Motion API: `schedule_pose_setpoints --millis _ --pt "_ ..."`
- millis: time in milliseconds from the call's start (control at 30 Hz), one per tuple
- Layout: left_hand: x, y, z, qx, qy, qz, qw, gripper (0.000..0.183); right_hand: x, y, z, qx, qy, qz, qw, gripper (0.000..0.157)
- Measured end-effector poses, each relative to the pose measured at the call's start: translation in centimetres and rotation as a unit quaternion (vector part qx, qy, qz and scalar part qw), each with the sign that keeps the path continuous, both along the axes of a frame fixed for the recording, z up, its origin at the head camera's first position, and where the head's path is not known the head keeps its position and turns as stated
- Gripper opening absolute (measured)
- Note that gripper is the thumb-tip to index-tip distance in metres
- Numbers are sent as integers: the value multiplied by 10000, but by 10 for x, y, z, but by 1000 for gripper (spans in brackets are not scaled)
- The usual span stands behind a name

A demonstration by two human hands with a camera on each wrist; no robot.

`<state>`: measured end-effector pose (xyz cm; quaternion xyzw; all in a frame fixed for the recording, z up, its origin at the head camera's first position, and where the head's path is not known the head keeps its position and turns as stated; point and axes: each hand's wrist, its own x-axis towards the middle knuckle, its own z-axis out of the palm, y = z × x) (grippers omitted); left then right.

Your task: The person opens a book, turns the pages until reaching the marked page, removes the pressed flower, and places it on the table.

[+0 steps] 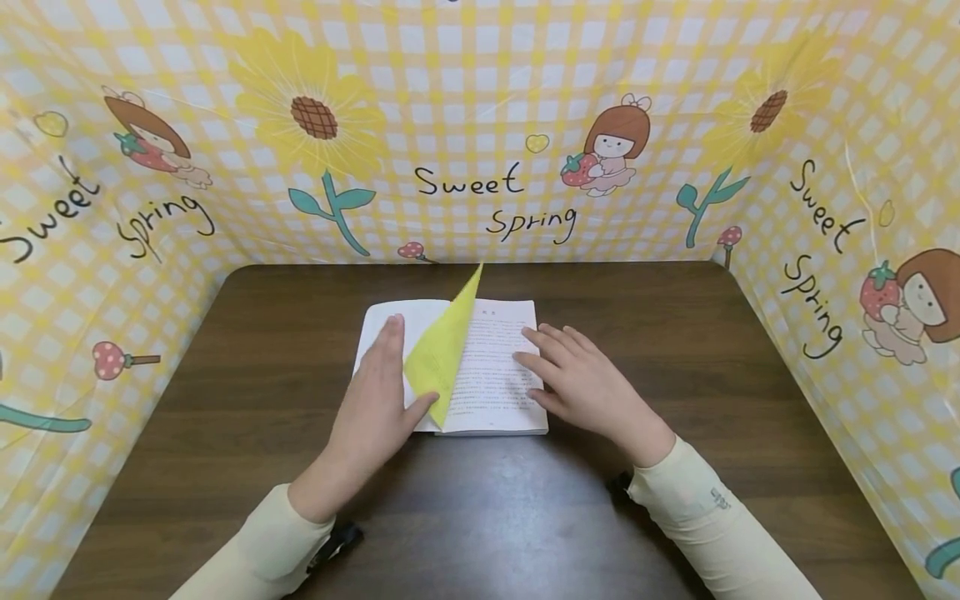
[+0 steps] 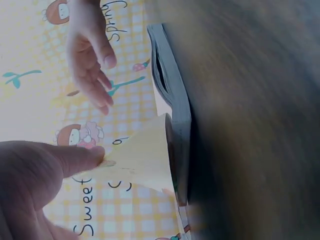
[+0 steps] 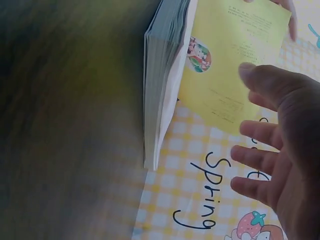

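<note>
An open book (image 1: 495,367) lies on the table, with printed text on its right-hand page. One yellow leaf (image 1: 442,354) stands up from the middle of the book, bent over toward the left. My left hand (image 1: 378,392) is over the left page, fingers straight and side by side, its thumb tip right at the yellow leaf's edge. In the left wrist view the thumb (image 2: 82,157) meets that leaf. My right hand (image 1: 585,379) hovers at the right page's outer edge with fingers spread and nothing in them. Small print and a round picture (image 3: 200,55) show on the leaf's other face.
The dark wooden table (image 1: 480,517) extends around the book. A yellow checked cloth (image 1: 480,100) with flowers and lettering walls in the back and both sides. Black straps (image 1: 333,546) sit at the wrists under pale sleeves.
</note>
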<state>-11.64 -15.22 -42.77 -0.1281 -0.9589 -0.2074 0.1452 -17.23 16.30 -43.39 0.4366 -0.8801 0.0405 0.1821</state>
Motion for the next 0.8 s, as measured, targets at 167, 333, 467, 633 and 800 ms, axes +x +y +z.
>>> schedule_pose_setpoints --millis 167,333,467,633,800 --pt "4 -9 1 -479 152 59 9987 130 0 -2 -4 209 -276 28 9994 46" --pt "6 -14 0 -1187 -156 102 9928 117 2 -3 -5 271 -326 81 9991 42" --pt "3 -15 -7 -1472 -264 114 9887 112 3 -4 -5 222 -290 158 9992 40" --pt "-1 -14 -16 -1450 -582 -45 9877 108 2 -3 -6 181 -242 230 9993 38" --pt "-3 -15 -20 -1461 -785 -267 9858 103 3 -3 -6 308 -400 175 9986 40"
